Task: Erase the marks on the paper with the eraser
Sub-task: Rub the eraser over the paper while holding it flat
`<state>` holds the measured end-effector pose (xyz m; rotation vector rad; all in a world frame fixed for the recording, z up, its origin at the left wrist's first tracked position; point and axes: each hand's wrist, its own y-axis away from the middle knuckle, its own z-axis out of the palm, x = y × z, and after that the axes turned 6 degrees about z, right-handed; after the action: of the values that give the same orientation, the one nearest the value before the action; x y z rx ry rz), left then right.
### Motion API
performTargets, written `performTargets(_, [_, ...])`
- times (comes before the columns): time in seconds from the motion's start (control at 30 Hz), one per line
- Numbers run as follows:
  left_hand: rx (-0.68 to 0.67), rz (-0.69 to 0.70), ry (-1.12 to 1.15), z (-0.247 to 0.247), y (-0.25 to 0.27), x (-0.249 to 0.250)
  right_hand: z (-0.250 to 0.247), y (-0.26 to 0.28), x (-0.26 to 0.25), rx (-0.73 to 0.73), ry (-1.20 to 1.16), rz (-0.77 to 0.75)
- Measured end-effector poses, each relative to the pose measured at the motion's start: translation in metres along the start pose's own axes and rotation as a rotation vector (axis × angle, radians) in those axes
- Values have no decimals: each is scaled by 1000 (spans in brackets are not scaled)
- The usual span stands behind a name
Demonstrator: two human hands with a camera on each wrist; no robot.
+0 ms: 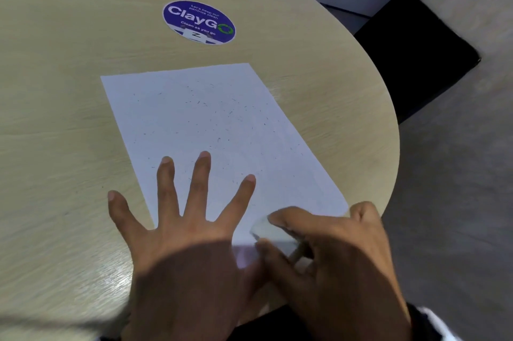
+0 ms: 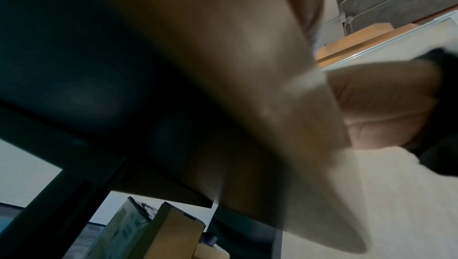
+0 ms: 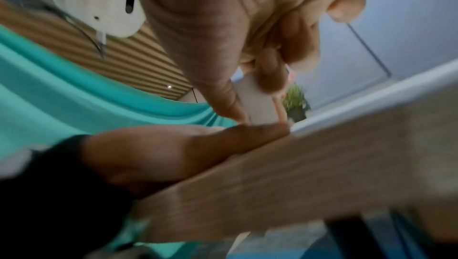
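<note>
Fingers (image 1: 288, 218) pinching eraser (image 1: 273, 235), paper (image 1: 211, 129) near edge

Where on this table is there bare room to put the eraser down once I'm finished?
Bare patches on the light wood round table: left of the white paper sheet, and between its far edge and the round blue ClayGo sticker. Crowded: the near edge, where the left hand presses the sheet and the right hand grips the white eraser.

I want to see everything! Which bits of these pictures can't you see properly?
- Eraser: blurred in the head view, mostly covered by the right hand.
- Paper near edge: hidden under both hands.
- Left hand: only a blur in its wrist view.
- Any marks left: too small to tell from crumbs.
</note>
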<state>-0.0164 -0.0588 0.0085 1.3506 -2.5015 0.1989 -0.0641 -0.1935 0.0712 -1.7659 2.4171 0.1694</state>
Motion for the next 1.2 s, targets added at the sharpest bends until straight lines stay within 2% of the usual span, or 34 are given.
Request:
performTargets(0.13, [10, -5, -10, 0, 0, 1, -2, -14, 19, 107, -47, 88])
performTargets(0.23, [-2, -13, 20, 0, 0, 0, -2, -5, 4, -10, -25, 42])
performTargets(0.27, [-2, -15, 22, 0, -1, 1, 0, -3, 5, 8, -47, 28])
performTargets(0.4, [15, -5, -10, 1, 0, 1, -1, -10, 22, 132, -26, 137])
performTargets(0.53, [10, 0, 7, 1, -1, 0, 3, 5, 3, 15, -44, 46])
performTargets(0.63, [20, -4, -21, 2, -1, 1, 0, -9, 20, 73, -72, 115])
performTargets(0.8, [18, 2, -10, 2, 0, 0, 1, 5, 4, 19, -60, 16])
performTargets(0.9, [30, -3, -29, 2, -1, 0, -5, -5, 20, 86, -55, 110])
performTargets(1.03, [20, 5, -22, 2, -1, 0, -5, 4, 0, -3, -56, 14])
performTargets(1.13, [26, -13, -31, 2, 0, 1, -7, -5, 15, 7, -68, 101])
performTargets(1.2, [25, -14, -24, 2, 1, 1, -8, -4, 15, -1, -39, 99])
